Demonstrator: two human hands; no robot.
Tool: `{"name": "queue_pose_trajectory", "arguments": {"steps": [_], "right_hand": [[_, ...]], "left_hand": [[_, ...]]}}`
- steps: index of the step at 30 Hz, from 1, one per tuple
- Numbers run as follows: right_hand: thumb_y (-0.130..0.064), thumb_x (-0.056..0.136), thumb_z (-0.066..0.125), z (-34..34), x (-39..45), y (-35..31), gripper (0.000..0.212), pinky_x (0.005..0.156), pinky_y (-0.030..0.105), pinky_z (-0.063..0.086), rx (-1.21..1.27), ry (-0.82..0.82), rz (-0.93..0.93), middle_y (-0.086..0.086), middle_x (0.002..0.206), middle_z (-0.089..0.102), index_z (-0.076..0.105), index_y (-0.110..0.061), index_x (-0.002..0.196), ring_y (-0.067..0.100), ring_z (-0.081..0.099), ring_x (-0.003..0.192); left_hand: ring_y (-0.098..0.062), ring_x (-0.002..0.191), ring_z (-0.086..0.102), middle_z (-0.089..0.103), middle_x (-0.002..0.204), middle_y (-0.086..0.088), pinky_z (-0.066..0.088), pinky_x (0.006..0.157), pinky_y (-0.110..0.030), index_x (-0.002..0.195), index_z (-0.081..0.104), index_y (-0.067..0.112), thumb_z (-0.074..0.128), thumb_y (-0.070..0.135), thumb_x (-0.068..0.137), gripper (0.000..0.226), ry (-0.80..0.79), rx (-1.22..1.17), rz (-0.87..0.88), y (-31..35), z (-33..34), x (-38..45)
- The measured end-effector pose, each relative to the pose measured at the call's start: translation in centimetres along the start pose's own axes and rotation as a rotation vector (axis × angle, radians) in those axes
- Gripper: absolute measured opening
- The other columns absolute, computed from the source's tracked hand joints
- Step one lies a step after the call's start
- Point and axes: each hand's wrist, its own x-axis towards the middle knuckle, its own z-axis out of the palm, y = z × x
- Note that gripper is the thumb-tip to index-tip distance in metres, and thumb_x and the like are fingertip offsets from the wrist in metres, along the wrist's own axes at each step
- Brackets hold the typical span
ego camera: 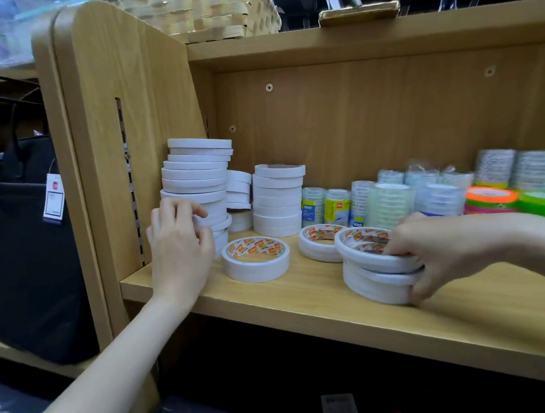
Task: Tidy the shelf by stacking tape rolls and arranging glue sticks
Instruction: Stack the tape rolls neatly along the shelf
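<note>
Wooden shelf board (310,299): tall stack of tape rolls (197,177) at far left against the side panel (119,88), left hand (180,248) at its base. Shorter stack (279,200) to its right, a small stack (239,190) behind and between them. Single roll (256,259) lying flat in front. Further right, low pile (376,267) near the front edge, held by right hand (441,254). Wrapped tape packs (397,198) behind. Woven basket (205,5) on the shelf top.

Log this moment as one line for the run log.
left hand: steadying tall tape stack | right hand: gripping small tape stack | shelf
</note>
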Motion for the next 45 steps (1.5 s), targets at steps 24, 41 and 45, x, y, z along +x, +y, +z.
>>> {"name": "queue_pose_trajectory", "arguments": {"steps": [24,41,45], "right_hand": [[-0.046,0.075,0.068,-1.3,9.1,0.0,0.077,0.112,0.039,0.011,-0.205,0.406,-0.059,-0.015,0.145,0.021,0.025,-0.046,0.138,0.015,0.022,0.129],[-0.051,0.066,0.076,-8.1,22.4,-3.3,0.092,0.109,0.057,0.011,0.025,0.437,-0.003,0.001,0.135,0.048,0.031,-0.016,0.139,0.026,0.042,0.128],[-0.038,0.068,0.076,-7.6,23.3,-3.6,0.066,0.103,0.05,0.024,-0.016,0.56,0.019,0.004,0.115,0.058,0.045,-0.015,0.122,0.029,0.045,0.116]], "left_hand": [[-0.016,0.083,0.036,0.043,0.088,-0.004,0.027,0.068,-0.03,0.086,0.055,0.004,0.055,-0.007,0.076,0.015,0.011,0.0,0.01,0.0,0.0,0.0],[-0.019,0.122,0.032,0.034,0.136,-0.01,0.02,0.097,-0.028,0.132,0.042,0.017,0.058,0.019,0.075,0.059,0.105,-0.085,-0.133,0.0,-0.4,0.3],[-0.021,0.134,0.023,0.022,0.149,-0.003,0.018,0.102,-0.034,0.14,0.034,0.027,0.066,0.013,0.078,0.071,0.017,-0.058,-0.126,-0.3,-0.1,0.4]]}}
